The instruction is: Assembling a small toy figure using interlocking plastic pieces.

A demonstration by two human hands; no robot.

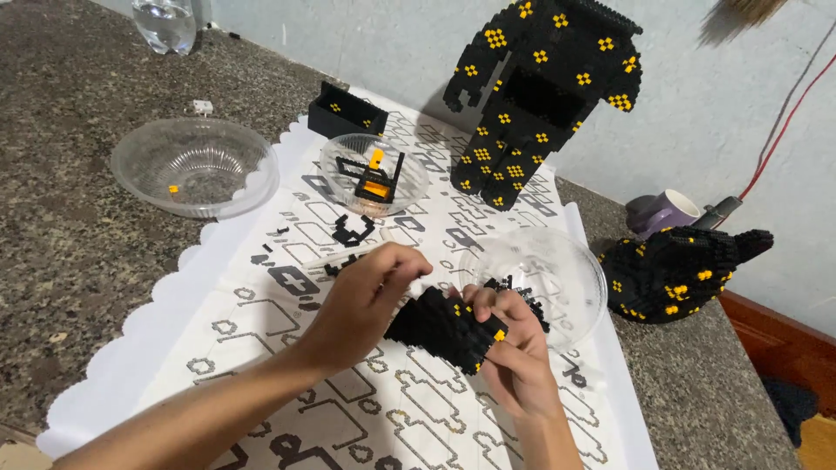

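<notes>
The right hand (pixel 515 348) grips the black block piece with yellow studs (pixel 446 329) from beside, just above the white printed paper sheet (pixel 261 348), while the left hand (pixel 370 300) pinches its upper edge, so pressing should be straight and gentle, I think.

Counter: you're at a speckled granite top (pixel 61 226), evenly lit.
Wall: pale blue-grey (pixel 697 104), just behind it.
Cable: red wire (pixel 788 122) slants across your wall.
Floor: orange tile (pixel 819 444), lower right.

Speckled granite counter (pixel 61 261), white patterned sheet (pixel 218 287), clear bowl (pixel 196 165), purple mug (pixel 666 211), black block head (pixel 679 274)
</notes>
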